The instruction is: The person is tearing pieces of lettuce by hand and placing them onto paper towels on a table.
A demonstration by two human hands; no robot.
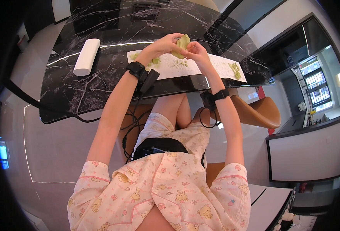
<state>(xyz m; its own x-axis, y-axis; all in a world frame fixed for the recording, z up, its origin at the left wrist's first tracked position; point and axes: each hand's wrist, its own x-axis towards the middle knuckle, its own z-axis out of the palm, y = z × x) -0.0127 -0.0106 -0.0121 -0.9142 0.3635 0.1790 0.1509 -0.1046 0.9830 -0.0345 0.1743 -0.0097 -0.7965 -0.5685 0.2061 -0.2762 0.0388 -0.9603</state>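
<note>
A pale green, crumpled piece [183, 43] of soft material is held up over the table; I cannot tell what it is made of. My left hand [165, 45] grips it from the left between thumb and fingers. My right hand [197, 53] pinches at its lower right edge, thumb close to the left thumb. Beneath both hands lies a long white paper strip [170, 70], like paper towel. Green crumbs [181, 63] are scattered on its middle. More green pieces [155, 61] sit on its left part, partly behind my left wrist, and a green clump [235, 70] rests near its right end.
A white oblong case [86, 57] lies on the left of the black marbled table [68, 95]. Black cables [129, 121] hang from the wrist devices, and another cable [54, 111] crosses the table's left corner. A brown chair [256, 112] stands at the right.
</note>
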